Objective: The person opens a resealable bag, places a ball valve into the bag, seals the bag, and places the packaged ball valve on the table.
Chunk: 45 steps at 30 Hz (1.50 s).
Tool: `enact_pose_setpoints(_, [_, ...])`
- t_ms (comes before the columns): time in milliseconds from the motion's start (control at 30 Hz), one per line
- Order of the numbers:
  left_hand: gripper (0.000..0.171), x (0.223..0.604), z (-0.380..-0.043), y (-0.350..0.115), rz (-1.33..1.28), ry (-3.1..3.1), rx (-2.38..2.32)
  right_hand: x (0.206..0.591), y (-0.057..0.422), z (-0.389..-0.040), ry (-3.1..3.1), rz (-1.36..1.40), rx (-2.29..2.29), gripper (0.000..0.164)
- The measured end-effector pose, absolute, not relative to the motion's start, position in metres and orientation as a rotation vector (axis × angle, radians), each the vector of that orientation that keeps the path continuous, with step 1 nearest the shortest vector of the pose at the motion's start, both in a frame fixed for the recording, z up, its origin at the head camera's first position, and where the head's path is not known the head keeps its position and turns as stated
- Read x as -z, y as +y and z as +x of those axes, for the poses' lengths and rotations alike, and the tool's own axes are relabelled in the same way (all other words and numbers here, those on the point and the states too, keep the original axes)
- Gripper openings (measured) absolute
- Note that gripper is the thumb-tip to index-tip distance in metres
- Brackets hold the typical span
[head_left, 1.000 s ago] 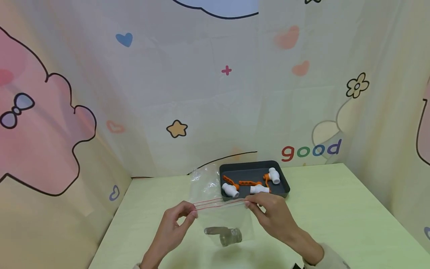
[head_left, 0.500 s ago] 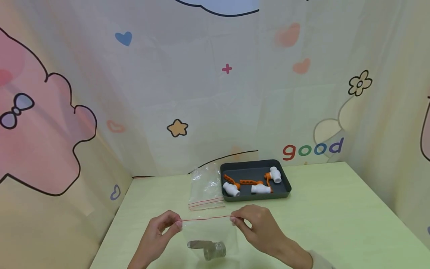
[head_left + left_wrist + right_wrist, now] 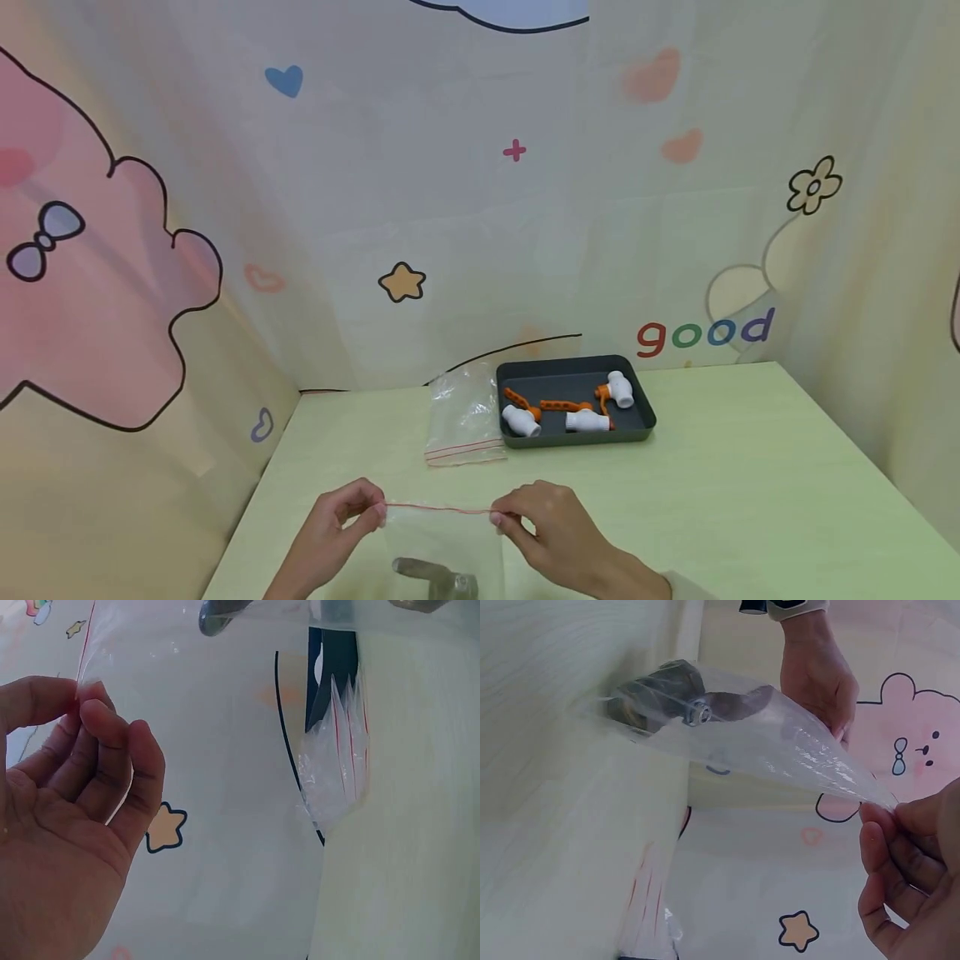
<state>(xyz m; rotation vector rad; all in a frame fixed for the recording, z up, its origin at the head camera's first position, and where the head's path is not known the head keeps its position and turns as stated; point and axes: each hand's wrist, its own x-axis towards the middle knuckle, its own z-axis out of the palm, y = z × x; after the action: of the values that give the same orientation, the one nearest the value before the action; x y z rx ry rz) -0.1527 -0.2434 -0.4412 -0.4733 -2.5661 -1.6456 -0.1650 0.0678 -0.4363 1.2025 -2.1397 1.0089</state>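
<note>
Left hand (image 3: pixel 326 533): yours pinches one end of the clear bag's (image 3: pixel 442 537) red-lined top edge.
Right hand (image 3: pixel 558 533): yours pinches the other end, the edge stretched between.
Metal fitting (image 3: pixel 452 586): inside the bag, below and between your hands.
Flat bags (image 3: pixel 463 408): beyond your hands, beside the dark tray (image 3: pixel 555 383).
White fittings (image 3: pixel 588 421): in the tray, with orange handles.
Writing: "good," in multicolored letters on the wall cloth (image 3: pixel 487 217) facing you.

A pale green table (image 3: pixel 750 492) stands before a printed backdrop (image 3: pixel 465 208), apparently fabric; similar panels (image 3: pixel 135 500) flank both sides.
</note>
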Motion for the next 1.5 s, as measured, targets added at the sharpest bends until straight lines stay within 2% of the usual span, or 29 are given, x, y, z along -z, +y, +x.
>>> enact_pose_setpoints(233, [0.010,0.453,-0.179,-0.243,-0.346,-2.614,1.479,0.442,0.063,-0.194,-2.283,1.133,-0.995,0.009])
enact_pose_setpoints(800, [0.008,0.480,-0.234,-0.234,-0.447,-2.686,1.344,0.463,0.065,-0.265,-2.577,0.966,-0.815,0.011])
enact_pose_setpoints(1233, [0.007,0.509,-0.256,-0.228,-0.512,-2.807,1.161,0.487,0.060,-0.286,-2.756,0.891,-0.670,0.011])
enact_pose_setpoints(1500, [0.010,0.510,-0.260,-0.227,-0.424,-2.755,1.104,0.490,0.056,-0.291,-2.753,0.875,-0.666,0.010])
